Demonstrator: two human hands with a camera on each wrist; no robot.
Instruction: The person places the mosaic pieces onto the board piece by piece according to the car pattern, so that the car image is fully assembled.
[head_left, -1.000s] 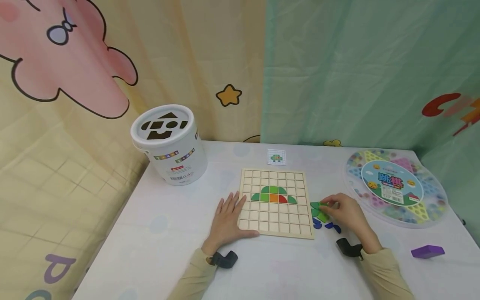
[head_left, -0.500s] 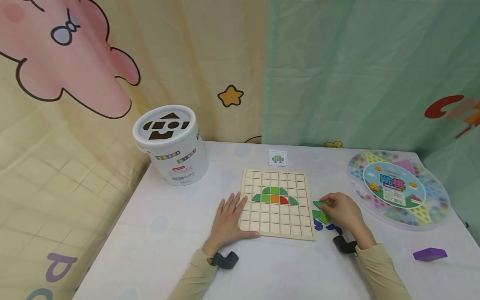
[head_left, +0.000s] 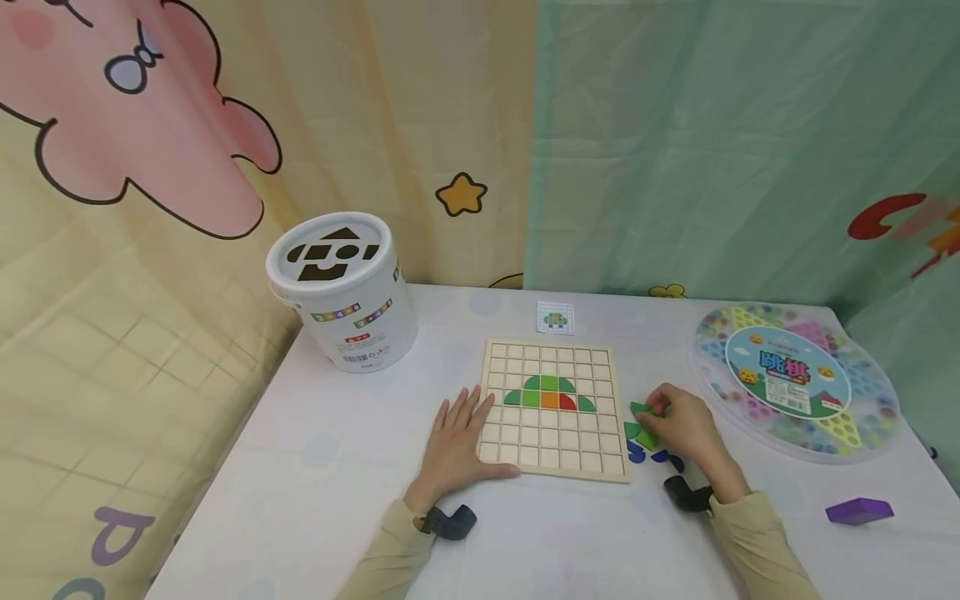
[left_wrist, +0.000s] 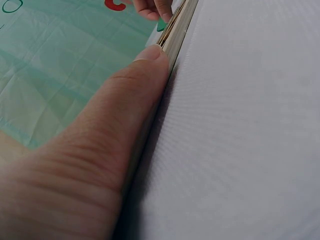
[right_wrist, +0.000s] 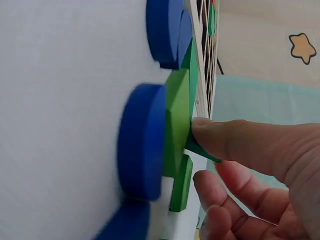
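A printed yellow and green fabric backdrop point(head_left: 675, 150) hangs behind a white cloth-covered bench point(head_left: 300, 517). At the bench's right lies a round, clear plastic game box point(head_left: 787, 371) with a blue oval label. On the left stands a white cylindrical bucket point(head_left: 360, 333), its lid cut with dark shapes. Between them a square pale wooden grid board point(head_left: 510, 454) lies flat, bearing a dome of dark green, light green, orange and red pieces point(head_left: 550, 392).

The hands are apart. The left hand point(head_left: 456, 442) is spread at the board's near left corner, its thumb along the near edge. The right hand point(head_left: 686, 425) pinches a dark green curved-edge piece point(right_wrist: 204, 151) just beside the board's right side.

A purple block point(head_left: 859, 511) rests near the right sleeve. A small white picture card point(head_left: 556, 318) lies beyond the board. Around the right fingertips are loose green pieces point(right_wrist: 177, 125), with blue rounded pieces point(right_wrist: 137, 140) nearer the person.
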